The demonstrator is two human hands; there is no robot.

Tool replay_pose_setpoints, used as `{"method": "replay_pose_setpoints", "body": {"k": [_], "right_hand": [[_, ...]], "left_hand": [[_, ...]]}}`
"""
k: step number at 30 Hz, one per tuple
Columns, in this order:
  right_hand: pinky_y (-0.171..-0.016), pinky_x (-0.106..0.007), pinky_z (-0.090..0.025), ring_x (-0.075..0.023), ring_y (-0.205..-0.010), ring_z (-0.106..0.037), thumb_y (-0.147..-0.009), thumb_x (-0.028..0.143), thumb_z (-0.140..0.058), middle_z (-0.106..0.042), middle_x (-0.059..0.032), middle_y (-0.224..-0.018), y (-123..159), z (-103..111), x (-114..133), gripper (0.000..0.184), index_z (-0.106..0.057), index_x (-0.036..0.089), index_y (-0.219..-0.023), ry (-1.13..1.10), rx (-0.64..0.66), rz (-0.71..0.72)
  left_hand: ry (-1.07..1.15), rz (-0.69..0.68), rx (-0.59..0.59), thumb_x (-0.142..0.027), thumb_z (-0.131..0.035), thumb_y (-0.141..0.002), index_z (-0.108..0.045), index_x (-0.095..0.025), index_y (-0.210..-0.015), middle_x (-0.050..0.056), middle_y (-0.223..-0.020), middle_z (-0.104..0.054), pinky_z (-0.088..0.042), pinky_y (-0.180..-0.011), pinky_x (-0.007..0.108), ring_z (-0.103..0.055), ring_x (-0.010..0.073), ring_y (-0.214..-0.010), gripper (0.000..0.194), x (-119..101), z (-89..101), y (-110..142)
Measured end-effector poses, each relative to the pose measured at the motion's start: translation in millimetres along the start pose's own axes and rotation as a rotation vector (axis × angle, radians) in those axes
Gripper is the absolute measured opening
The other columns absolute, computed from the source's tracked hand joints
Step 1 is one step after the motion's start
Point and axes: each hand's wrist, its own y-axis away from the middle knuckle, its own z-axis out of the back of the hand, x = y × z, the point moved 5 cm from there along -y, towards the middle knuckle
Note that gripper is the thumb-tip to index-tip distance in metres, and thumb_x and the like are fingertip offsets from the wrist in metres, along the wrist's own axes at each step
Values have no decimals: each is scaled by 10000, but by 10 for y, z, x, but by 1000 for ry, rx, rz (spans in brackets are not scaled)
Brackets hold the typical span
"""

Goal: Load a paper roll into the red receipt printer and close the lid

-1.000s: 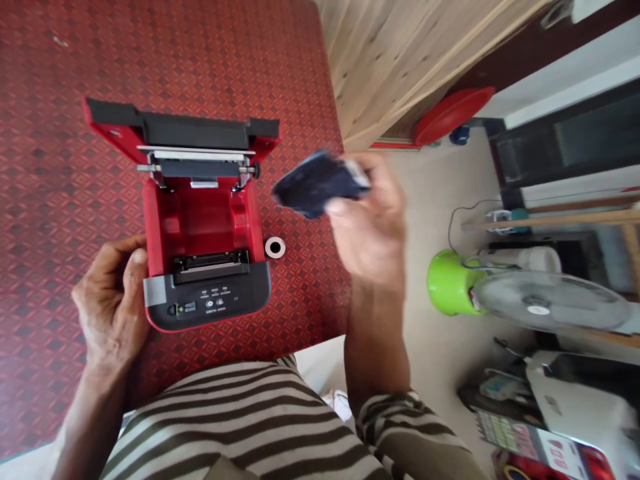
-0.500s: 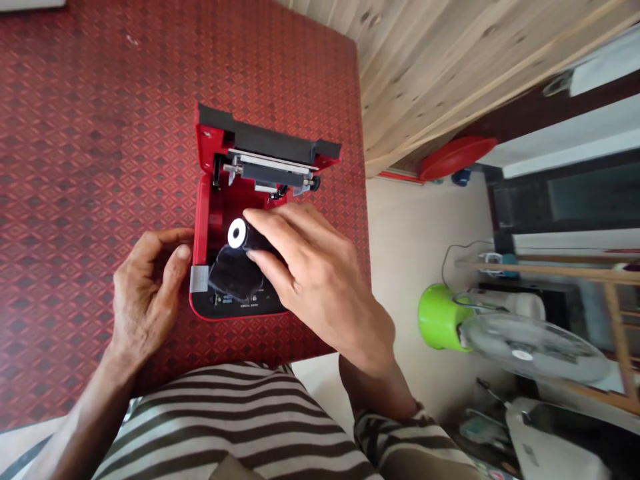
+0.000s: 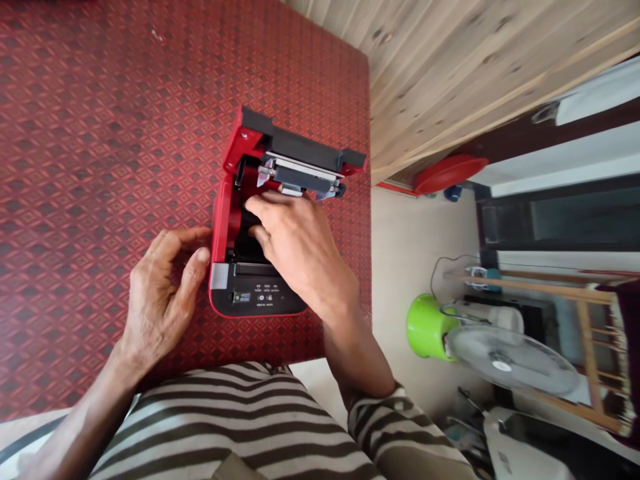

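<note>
A small red and black label printer (image 3: 260, 287) sits on the patterned red table (image 3: 125, 133) with its lid (image 3: 305, 143) raised. My right hand (image 3: 300, 247) reaches down into its compartment, thumb and forefinger around a dark roll (image 3: 253, 230). Most of that roll is hidden by the hand and the shadow inside. Against the printer's left wall rests my left hand (image 3: 165, 287), forefinger tip touching, thumb close by, fingers apart and holding nothing.
To the right, beyond the table edge, are a wooden wall panel (image 3: 425, 73), a red basin (image 3: 450, 175), a green bucket (image 3: 427, 327) and a fan (image 3: 505, 360). My striped shirt (image 3: 240, 427) is close to the near table edge.
My right hand has brought the dark roll from the right of the printer, over its front panel, down into the compartment. The white end and loose dark sheet no longer show. My left hand stays beside the printer.
</note>
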Motion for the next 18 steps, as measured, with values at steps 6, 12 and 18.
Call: {"method": "replay_pose_setpoints", "body": {"k": [6, 12, 18], "right_hand": [[-1017, -419, -547, -291, -1176, -693, -1040, 28, -458, -713, -159, -1260, 12, -25, -2, 328, -708, 130, -1227, -90, -43, -2], [-1090, -462, -549, -279, -1249, -665, -1048, 50, -520, -692, -144, -1357, 272, 103, 39, 338, -657, 144, -1342, -148, -103, 58], [-932, -358, -542, -222, -1035, -712, -1068, 161, -603, -752, -74, -1097, 320, 158, 80, 142, -735, 167, -1019, -130, 40, 52]], "left_hand": [[-17, -24, -6, -470, -538, -1051, -715, -283, -1227, 27, -1158, -781, -581, -998, 413, -732, 220, -1041, 312, 24, -10, 6], [-9, -39, 2, -453, -535, -1051, -711, -303, -1209, 26, -1149, -779, -589, -988, 412, -739, 222, -1046, 280, 24, -4, 2], [-16, -33, -30, -460, -555, -1038, -731, -260, -1201, 28, -1139, -788, -585, -977, 398, -739, 216, -1024, 312, 14, -3, 5]]}}
